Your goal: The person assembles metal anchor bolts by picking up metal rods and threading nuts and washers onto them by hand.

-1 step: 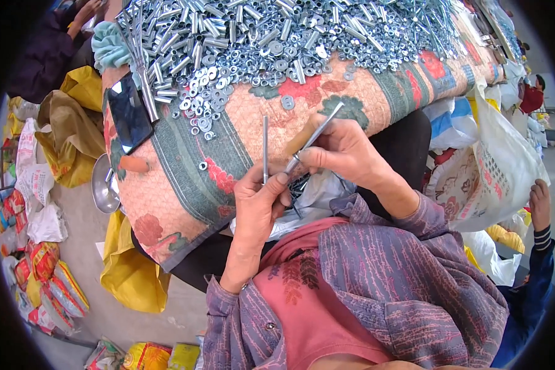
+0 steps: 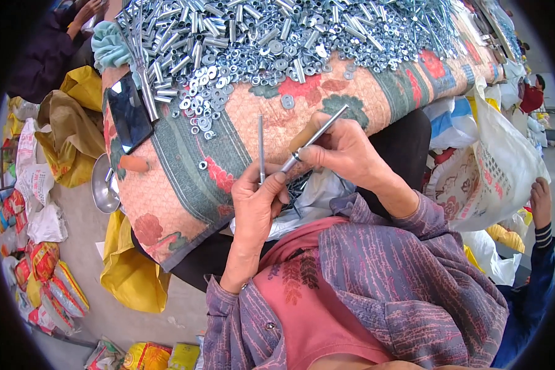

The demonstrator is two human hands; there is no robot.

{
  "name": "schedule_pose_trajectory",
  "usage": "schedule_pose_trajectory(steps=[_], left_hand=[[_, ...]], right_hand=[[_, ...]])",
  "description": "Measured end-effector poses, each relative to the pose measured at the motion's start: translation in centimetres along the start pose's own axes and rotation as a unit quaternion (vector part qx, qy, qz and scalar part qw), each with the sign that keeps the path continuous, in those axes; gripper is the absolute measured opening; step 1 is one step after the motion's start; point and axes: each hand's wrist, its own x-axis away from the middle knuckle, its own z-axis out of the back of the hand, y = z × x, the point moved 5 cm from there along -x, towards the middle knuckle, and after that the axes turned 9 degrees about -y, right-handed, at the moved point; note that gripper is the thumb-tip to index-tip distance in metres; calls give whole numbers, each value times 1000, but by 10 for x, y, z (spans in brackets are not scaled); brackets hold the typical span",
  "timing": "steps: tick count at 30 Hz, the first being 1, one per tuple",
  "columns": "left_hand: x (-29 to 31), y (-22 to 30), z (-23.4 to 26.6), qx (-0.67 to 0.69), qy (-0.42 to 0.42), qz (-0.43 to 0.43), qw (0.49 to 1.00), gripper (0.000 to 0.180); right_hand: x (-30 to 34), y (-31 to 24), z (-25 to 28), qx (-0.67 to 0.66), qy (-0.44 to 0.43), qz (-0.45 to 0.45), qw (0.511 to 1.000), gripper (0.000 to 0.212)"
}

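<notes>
My left hand (image 2: 257,197) is closed around the lower end of a sleeve anchor bolt (image 2: 322,131), a thin silver rod with a thicker tube at its lower part. A second thin metal rod (image 2: 261,147) stands up from the same hand's fingers. Thumb and fingers of my right hand (image 2: 339,151) pinch the anchor bolt near a dark ring (image 2: 296,156) at the top of the tube. The bolt slants up to the right, its tip free. Both hands are over my lap at the near edge of the cloth-covered table (image 2: 185,179).
A large heap of metal sleeves, washers and nuts (image 2: 253,43) covers the far side. A phone (image 2: 128,114), an orange stub (image 2: 134,163) and a metal bowl (image 2: 105,185) are at the left. White sacks (image 2: 505,160) stand at the right, near another person's hand (image 2: 540,200).
The anchor bolt's free tip has shifted slightly right, along with my right hand. The thin upright rod has tilted a little left.
</notes>
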Motion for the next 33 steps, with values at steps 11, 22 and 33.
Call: schedule_pose_trajectory(steps=[11, 22, 33], left_hand=[[6, 17, 1, -197, 81, -109, 971, 3], [8, 13, 5, -202, 73, -94, 972, 5], [8, 4, 9, 36, -20, -15, 999, 5]], right_hand=[[-1, 9, -1, 74, 44, 5, 996, 21], [1, 11, -12, 55, 26, -41, 997, 16], [-5, -6, -17, -73, -30, 31, 996, 12]])
